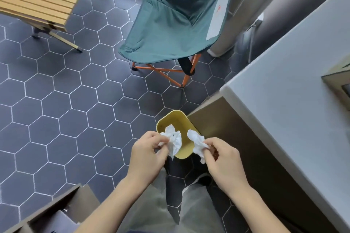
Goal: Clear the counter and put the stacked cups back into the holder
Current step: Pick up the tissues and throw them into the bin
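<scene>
Both crumpled tissues, one (173, 141) pinched in my left hand (146, 159), the other (198, 144) in my right hand (226, 162), sit over the yellow bin (170, 119). Honestly the right one's hanging near the rim, could land on the tile floor (75, 109).

A crumpled white tissue (173, 141) is pinched by the left hand (146, 157) and another tissue (198, 143) by the right hand (225, 164), both held above the yellow bin (171, 121). The bin, seemingly empty, is seen on the tiled floor (56, 109) just beside the counter (284, 100); beyond it, 1 green folding chair (170, 24) is placed.
</scene>
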